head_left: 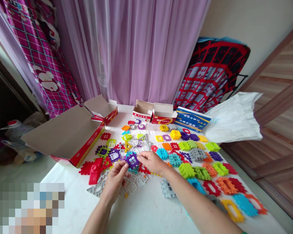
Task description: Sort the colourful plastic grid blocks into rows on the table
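Observation:
A purple notched plastic building piece (131, 161) with a window-like opening is held up between both hands, over the heap of parts. My left hand (116, 178) pinches its lower left edge. On its right edge, the thumb and fingers of my right hand (151, 161) are closed. Beneath and around it lie mixed pieces: another purple piece with a white window insert (114, 155), loose white window frames (132, 187), grey pieces (97, 187) and a red flat part (94, 171) to the left.
Sorted stacks of notched pieces, such as orange (226, 185) and grey (168, 188), cover the table's right side. An open large box (70, 136), smaller red boxes (164, 117) and a blue box (192, 119) stand behind. A white bag (236, 118) lies at back right.

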The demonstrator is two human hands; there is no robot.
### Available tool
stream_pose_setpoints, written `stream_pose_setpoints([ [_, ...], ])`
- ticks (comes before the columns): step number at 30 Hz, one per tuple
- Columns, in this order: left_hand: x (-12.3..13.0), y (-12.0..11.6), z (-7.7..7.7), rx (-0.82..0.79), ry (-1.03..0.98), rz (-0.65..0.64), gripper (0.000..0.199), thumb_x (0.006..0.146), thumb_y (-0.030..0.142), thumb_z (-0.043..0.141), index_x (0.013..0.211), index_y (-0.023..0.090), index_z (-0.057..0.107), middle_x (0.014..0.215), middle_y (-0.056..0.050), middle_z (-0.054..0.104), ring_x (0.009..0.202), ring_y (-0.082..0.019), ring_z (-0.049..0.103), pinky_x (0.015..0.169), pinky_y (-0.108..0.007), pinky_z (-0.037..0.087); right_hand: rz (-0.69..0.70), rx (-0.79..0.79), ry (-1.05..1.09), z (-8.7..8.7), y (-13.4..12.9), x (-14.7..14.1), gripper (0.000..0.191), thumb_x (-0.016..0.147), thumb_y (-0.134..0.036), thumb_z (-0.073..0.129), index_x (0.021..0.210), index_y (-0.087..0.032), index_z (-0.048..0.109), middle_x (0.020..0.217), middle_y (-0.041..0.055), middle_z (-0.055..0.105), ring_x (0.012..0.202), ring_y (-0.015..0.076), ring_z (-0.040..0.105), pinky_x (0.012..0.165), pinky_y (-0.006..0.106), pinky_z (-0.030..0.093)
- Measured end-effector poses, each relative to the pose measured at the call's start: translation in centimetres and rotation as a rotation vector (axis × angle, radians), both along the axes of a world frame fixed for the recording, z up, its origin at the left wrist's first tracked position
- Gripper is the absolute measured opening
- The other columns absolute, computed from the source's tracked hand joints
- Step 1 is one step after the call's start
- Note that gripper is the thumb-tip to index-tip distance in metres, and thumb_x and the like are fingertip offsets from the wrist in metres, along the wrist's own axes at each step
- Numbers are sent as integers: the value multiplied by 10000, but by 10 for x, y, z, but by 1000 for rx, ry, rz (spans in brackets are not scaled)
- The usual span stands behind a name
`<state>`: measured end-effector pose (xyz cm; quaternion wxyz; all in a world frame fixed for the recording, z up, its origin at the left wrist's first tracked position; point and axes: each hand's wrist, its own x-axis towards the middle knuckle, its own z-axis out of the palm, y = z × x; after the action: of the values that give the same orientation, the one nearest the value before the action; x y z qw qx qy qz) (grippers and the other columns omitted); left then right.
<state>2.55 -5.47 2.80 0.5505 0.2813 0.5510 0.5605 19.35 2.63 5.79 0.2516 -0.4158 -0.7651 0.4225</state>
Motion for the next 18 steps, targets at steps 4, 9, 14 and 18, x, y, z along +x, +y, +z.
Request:
stream_pose_setpoints([
  [4,1,0,4,-26,-28,-31,597,473,634,830,797,187,603,506,63,549,407,-64,455,356,-160,279,-51,70,-50,-3,-7,2,263,860,-341,534,687,-180,649,590,-44,559,587,103,487,578,216,366],
  [9,1,0,7,-43,-64,23,615,444,637,838,776,198,561,534,79,531,461,-78,525,367,-150,291,-178,161,-59,-1,-17,3,215,856,-294,561,987,-209,710,836,18,732,725,147,635,716,260,488],
  [14,0,-1,9,-42,-78,57,624,444,626,841,799,205,548,544,88,525,456,-74,521,380,-154,310,-165,444,-143,6,-33,-1,333,793,-250,638,1121,-199,658,1090,71,705,959,197,649,901,337,503],
  [18,2,-2,11,-22,-76,43,598,453,599,851,787,200,557,555,83,526,452,-74,517,377,-158,309,-169,560,-250,5,-40,-5,403,768,-286,696,1160,-212,638,1134,83,681,1068,230,619,937,358,496],
])
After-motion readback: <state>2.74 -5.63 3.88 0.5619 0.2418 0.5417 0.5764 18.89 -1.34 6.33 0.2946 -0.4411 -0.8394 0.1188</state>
